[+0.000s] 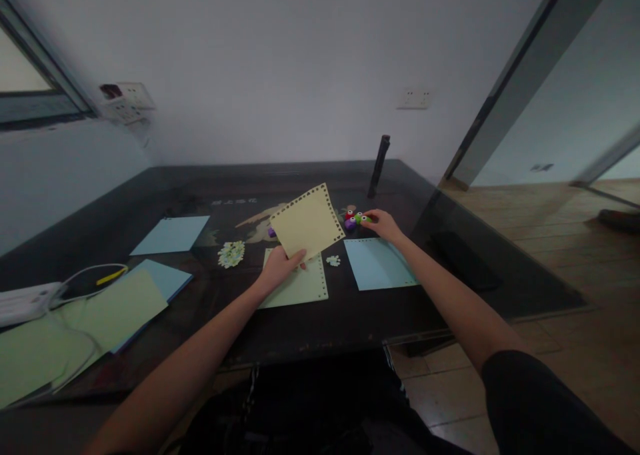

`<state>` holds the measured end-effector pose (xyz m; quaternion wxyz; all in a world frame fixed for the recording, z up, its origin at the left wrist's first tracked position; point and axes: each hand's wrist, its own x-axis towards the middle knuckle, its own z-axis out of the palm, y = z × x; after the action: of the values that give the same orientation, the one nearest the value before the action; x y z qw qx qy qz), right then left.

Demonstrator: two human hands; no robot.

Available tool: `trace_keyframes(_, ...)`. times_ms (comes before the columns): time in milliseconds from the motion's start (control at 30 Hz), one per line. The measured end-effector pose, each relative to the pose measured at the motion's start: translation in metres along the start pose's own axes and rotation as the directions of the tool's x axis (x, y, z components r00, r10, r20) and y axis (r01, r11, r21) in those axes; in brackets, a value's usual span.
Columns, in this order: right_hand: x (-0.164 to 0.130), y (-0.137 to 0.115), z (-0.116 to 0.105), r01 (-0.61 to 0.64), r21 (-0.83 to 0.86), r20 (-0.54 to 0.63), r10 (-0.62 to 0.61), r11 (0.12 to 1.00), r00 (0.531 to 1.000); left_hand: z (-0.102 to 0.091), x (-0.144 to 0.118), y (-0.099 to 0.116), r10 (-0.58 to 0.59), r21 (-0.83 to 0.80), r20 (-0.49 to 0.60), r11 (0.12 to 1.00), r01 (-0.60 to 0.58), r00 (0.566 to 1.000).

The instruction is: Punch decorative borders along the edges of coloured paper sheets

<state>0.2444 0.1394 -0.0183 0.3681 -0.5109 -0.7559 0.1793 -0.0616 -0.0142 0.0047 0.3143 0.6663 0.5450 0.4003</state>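
My left hand (281, 268) is closed on a pale yellow sheet of paper (306, 222), raised and tilted, with small holes along two edges. Under it on the table lies a light green sheet (295, 292), also with holes along its right edge. My right hand (384, 225) has its fingertips closed around a small green thing with white eyes (367, 220). Beside that sit a red one (349, 214) and a purple one (351, 223). Another purple thing (271, 232) is partly hidden behind the yellow sheet. Small pale paper bits (333, 260) lie right of the green sheet.
A heap of pale paper bits (231, 254) and a blue sheet (171, 234) are on the left. Green sheets (120, 308), a white power strip (30, 302) and cables lie nearer. A blue sheet (377, 265) is by my right forearm; a black upright post (379, 167) stands behind.
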Motion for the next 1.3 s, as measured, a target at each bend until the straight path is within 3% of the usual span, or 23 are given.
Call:
trace_keyframes(233,-0.005,0.014,-0.006,0.021,-0.113,0.059,-0.014,0.993,0.998,0.001,0.002,-0.001,-0.005,-0.012,0.028,1.0,0.005,1.0)
trace_keyframes(433,-0.005,0.022,-0.01,0.007,-0.22,0.03,-0.001,0.975,1.0,0.001,0.003,-0.006,-0.026,0.022,0.044,0.999,0.025,0.999)
trace_keyframes(567,-0.008,0.011,-0.015,0.002,-0.247,-0.04,-0.012,0.969,0.999,0.0,0.003,-0.006,-0.034,0.044,0.055,0.999,0.032,0.998)
trace_keyframes(700,-0.017,-0.024,-0.015,0.013,-0.07,-0.097,-0.02,0.997,0.995,-0.001,0.003,-0.005,-0.041,0.023,0.06,0.999,0.04,0.997)
trace_keyframes(800,-0.026,-0.056,-0.006,0.034,0.16,0.077,-0.047,0.987,0.996,-0.001,0.002,-0.004,-0.06,-0.024,0.094,0.998,0.063,0.994)
trace_keyframes(867,-0.032,-0.074,0.001,-0.071,0.319,0.214,0.001,0.945,0.977,-0.001,0.0,-0.002,-0.054,-0.074,0.146,0.995,0.066,0.988)
trace_keyframes(933,-0.037,-0.086,0.008,-0.151,0.412,0.262,0.041,0.898,0.964,0.0,-0.001,-0.001,-0.034,-0.115,0.188,0.992,0.056,0.982)
trace_keyframes(1100,-0.046,-0.092,0.014,-0.236,0.543,0.258,0.108,0.806,0.96,0.0,0.001,-0.003,0.005,-0.145,0.183,0.989,0.022,0.983)
trace_keyframes(1300,-0.052,-0.091,0.016,-0.257,0.576,0.247,0.134,0.776,0.96,-0.007,0.008,-0.009,-0.019,-0.207,-0.018,0.978,0.014,1.0)
